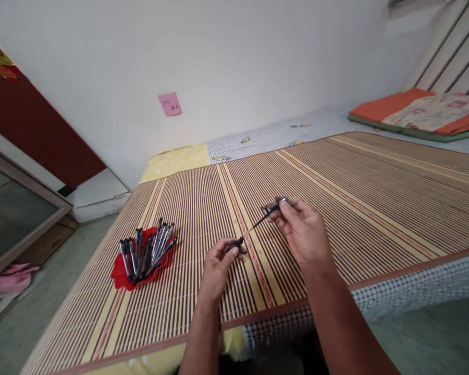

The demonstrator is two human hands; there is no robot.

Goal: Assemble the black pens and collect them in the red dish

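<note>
My left hand (pixel 218 265) pinches a small black pen part (pixel 239 241) between thumb and fingers. A thin ink refill (pixel 262 219), dark with a yellowish, clear end, slants between my hands. Its clear end points at the black part; whether they touch I cannot tell. My right hand (pixel 303 224) is closed on the refill's upper end. More pen pieces (pixel 265 210), dark and shiny, stick out from the curled fingers of that hand. To the left of my hands, a red scalloped dish (pixel 119 278) bears several black and clear pens (pixel 166 242).
A striped bamboo mat (pixel 195 208) covers the bed under my hands. Folded orange and floral bedding (pixel 418 112) lies at the far right. A pink note (pixel 170 104) is stuck on the white wall. A glass-panelled frame (pixel 15 208) stands at left.
</note>
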